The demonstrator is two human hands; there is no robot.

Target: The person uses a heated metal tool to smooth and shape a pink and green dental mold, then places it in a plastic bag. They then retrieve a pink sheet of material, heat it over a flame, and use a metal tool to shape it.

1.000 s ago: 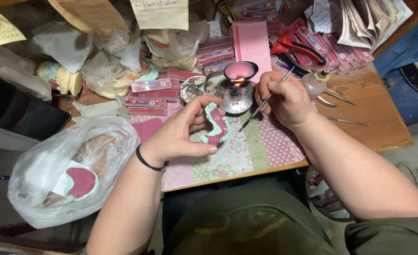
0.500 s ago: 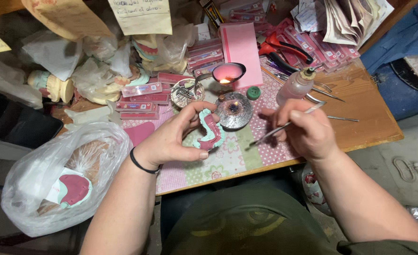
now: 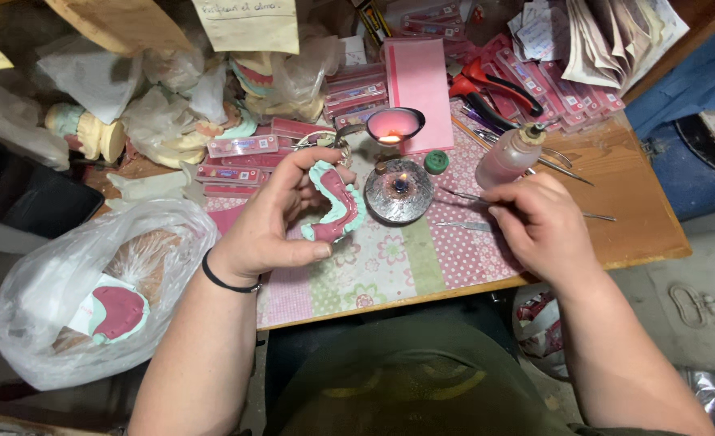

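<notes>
Denture model (pink wax on green cast) sits gripped in left hand; right hand pinches a thin metal tool, burner between them.

Dental cast: mint-green base, dark pink wax along the arch; wristband: black; mat: patchwork of pink with white dots, pale green stripe, cream with pink flowers; tabletop: orange-brown wood; burner: dull silver, small yellow flame; spoon bowl: glowing pink inside; flat boxes: pink-red, clear lids; pliers: red and black handles; bottle: pale pinkish, tan top; small cap: green; plastic bag: clear whitish, holding a mint-and-maroon cast.
</notes>
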